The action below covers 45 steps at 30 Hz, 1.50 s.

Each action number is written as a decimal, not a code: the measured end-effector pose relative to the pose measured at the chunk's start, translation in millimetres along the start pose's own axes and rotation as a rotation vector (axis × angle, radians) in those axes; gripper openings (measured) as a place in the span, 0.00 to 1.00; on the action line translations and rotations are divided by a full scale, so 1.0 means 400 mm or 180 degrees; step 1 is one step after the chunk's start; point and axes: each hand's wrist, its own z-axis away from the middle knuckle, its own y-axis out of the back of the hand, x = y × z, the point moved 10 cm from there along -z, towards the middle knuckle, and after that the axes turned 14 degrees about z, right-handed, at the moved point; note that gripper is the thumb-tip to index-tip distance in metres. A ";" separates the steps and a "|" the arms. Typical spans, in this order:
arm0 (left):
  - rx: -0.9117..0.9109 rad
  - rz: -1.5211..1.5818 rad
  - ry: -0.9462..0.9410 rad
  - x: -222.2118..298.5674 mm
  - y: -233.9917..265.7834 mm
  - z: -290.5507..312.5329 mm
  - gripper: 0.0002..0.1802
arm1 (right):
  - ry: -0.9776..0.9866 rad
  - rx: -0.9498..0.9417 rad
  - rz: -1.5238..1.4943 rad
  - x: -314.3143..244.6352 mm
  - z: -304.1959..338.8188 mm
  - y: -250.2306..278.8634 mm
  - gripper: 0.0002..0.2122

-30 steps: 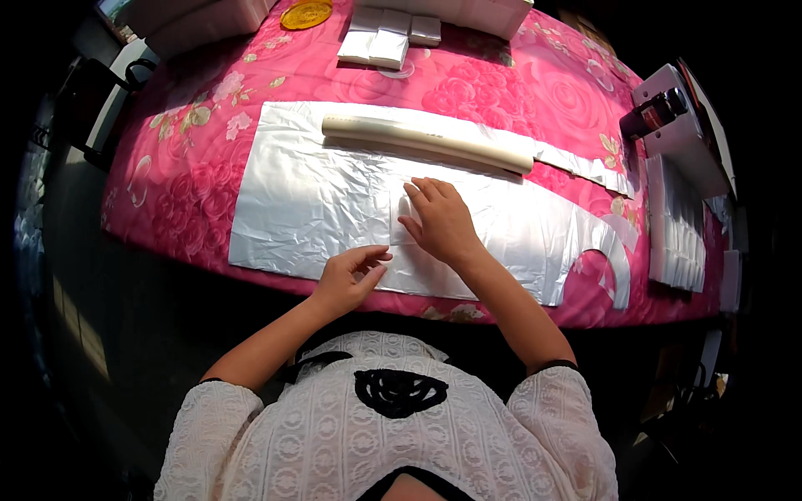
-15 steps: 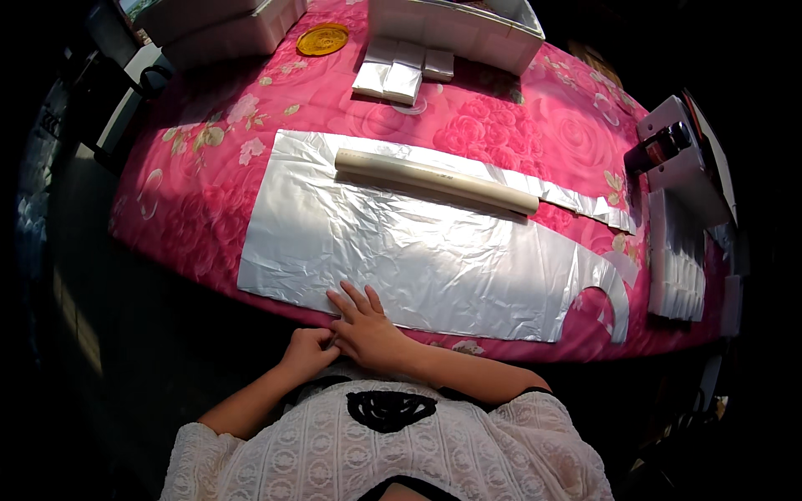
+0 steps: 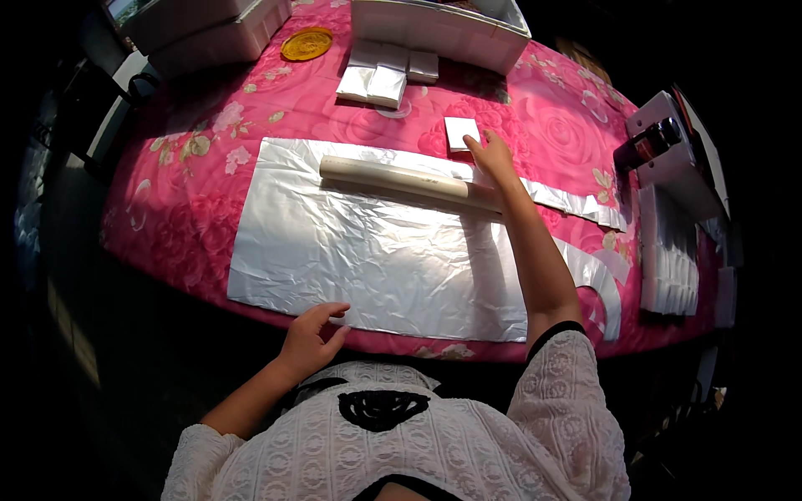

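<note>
A crinkled sheet of silver foil (image 3: 376, 259) is spread over the near part of the table, with a pale grey tube (image 3: 401, 178) lying across its upper part. Past the tube, my right hand (image 3: 493, 159) reaches out and grips a small folded white square packet (image 3: 460, 131) by its corner, the thumb over it. Fingers beneath the packet are hidden. My left hand (image 3: 311, 341) is at the foil's near edge, thumb and fingers apart, holding nothing. Several similar silvery packets (image 3: 372, 83) lie together beyond the foil.
A pink flowered cloth (image 3: 180, 225) covers the table. White foam boxes (image 3: 443, 33) stand along the far side, near a round amber dish (image 3: 307, 43). On the right are cut foil strips (image 3: 576, 203), a dark bottle (image 3: 647, 146) and a stack of white packs (image 3: 668, 259).
My right hand has left the near edge and stretched forward over the foil and tube, now with the white packet. My left hand's fingers have opened. The view has shifted slightly.
</note>
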 end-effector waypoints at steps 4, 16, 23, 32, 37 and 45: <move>0.0014 -0.0269 -0.0256 0.002 -0.002 0.023 0.18 | 0.1041 -0.1193 -0.1136 -0.109 0.170 0.029 0.28; -0.0894 -0.0815 -0.1091 0.075 -0.259 -0.148 0.39 | 0.1427 -0.1501 -0.0859 -0.132 0.748 0.131 0.24; -0.0909 -0.1203 -0.1277 0.061 -0.382 -0.168 0.44 | 0.1238 -0.0819 0.0258 0.137 0.634 0.144 0.24; -0.1078 -0.1385 -0.1299 0.089 -0.466 -0.142 0.44 | -0.0207 0.0559 0.1110 0.701 0.504 0.301 0.13; -0.1200 -0.1521 -0.1276 0.102 -0.493 -0.131 0.42 | -0.0120 0.1096 0.1354 0.586 0.523 0.368 0.04; -0.1265 -0.1480 -0.1239 0.100 -0.495 -0.134 0.41 | 0.0149 0.0929 0.0774 0.391 0.533 0.396 0.13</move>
